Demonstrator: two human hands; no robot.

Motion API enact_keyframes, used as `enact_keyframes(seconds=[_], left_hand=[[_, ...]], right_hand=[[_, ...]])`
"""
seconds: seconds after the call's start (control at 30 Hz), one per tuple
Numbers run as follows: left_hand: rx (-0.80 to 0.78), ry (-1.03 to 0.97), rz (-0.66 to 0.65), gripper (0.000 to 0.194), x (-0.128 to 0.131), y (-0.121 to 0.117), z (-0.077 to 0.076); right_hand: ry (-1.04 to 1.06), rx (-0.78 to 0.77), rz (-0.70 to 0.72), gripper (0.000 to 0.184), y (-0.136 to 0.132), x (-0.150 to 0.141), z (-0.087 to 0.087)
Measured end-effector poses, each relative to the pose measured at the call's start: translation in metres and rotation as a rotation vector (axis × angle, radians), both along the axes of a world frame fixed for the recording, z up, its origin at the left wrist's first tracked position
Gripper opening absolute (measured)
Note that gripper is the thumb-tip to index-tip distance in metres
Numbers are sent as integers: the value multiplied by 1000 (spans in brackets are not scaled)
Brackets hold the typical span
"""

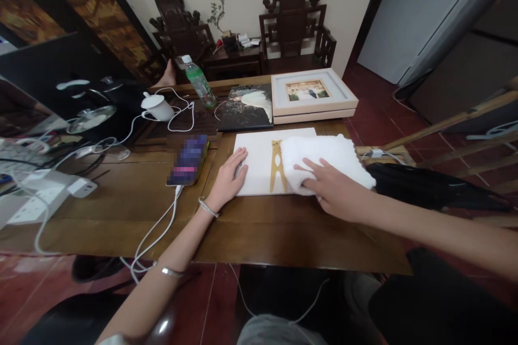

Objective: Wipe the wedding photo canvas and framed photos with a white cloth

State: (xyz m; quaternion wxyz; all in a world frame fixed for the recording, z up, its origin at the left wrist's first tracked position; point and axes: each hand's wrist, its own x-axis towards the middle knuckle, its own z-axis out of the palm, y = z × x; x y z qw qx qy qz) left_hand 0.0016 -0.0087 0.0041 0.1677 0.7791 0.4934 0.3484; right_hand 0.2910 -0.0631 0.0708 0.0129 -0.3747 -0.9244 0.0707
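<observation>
A white board (259, 151) with a gold clothespin-shaped piece (277, 167) on it lies on the wooden table (162, 226). My left hand (229, 178) rests flat on the board's left edge, fingers stretched out. My right hand (329, 188) presses down on a white fluffy towel (324, 153) that covers the board's right part, fingers spread over the cloth.
A phone (188, 159) with a white cable lies left of the board. Behind stand a framed photo (311, 94), a dark photo print (249, 105), a green bottle (199, 81) and a white cup (157, 107). Power strips (52, 188) lie at left. A black object (424, 188) lies at right.
</observation>
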Motion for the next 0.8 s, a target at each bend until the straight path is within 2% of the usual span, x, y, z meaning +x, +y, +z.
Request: enact_keyframes(seconds=[0.2,0.37,0.53,0.8], left_hand=[[-6,-4,0,41,0,0,0],[-5,-2,0,41,0,1,0],[-5,1,1,41,0,0,0],[0,12,4,40,0,0,0]], right_hand=[[-83,-33,-2,46,-24,-13,3],[-83,-19,24,47,-18,-11,6],[-91,36,41,47,-13,-9,-3],[-101,104,42,45,-20,-12,-12]])
